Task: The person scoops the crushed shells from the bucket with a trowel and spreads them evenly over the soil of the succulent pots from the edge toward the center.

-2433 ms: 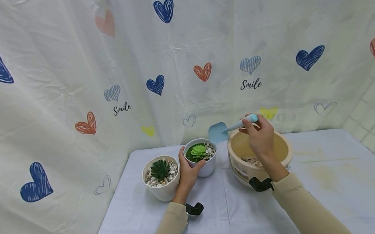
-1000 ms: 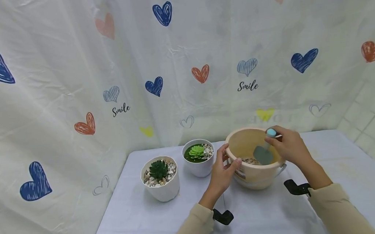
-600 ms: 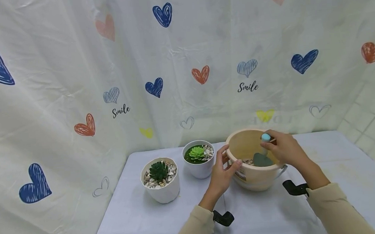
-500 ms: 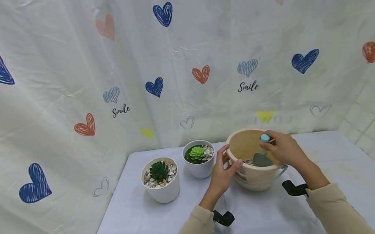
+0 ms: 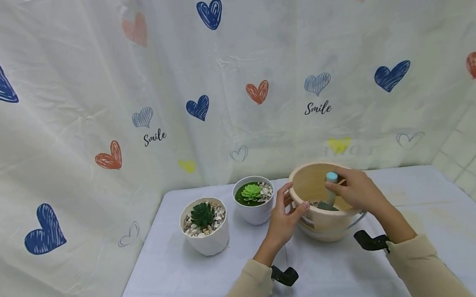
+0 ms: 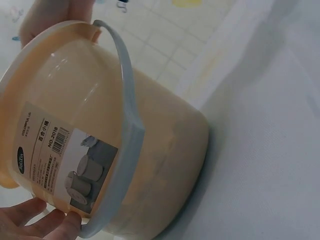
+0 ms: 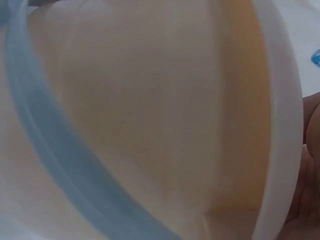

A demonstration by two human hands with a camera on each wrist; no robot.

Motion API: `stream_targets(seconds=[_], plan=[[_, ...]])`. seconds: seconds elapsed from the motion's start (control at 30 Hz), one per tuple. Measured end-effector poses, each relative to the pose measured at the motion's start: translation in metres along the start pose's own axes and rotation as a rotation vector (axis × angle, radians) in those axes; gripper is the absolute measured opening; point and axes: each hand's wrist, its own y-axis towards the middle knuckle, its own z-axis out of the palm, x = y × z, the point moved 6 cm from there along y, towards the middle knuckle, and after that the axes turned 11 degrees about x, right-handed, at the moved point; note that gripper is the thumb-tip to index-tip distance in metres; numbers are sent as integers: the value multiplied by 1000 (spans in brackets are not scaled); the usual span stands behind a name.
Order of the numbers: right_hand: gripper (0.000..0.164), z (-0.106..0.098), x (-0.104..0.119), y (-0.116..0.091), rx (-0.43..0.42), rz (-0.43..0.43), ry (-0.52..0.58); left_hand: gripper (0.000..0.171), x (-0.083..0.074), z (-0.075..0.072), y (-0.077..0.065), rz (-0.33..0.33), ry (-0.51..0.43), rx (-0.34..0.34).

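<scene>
Jabbing too hard with that trowel (image 5: 331, 177) the right hand (image 5: 358, 189) pinches could totally tip the bucket (image 5: 327, 229) the left hand (image 5: 283, 219) grips.

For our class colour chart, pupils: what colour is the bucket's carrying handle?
The carrying handle is greyish blue, clearest in the left wrist view.

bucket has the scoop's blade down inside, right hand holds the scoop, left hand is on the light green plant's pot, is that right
No, the left hand holds the bucket, not the pot with the light green plant: the head view shows it. The right hand does hold the scoop, blade down inside the bucket.
</scene>
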Motion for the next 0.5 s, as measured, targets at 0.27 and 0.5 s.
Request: stream_targets(seconds=[0.27,0.5], plan=[[43,3,-6,6,9,55,92,69,1,0,2,9,-1,5],[47,5,-12,12,43,107,183,67,3,0,2,4,-2,-1]])
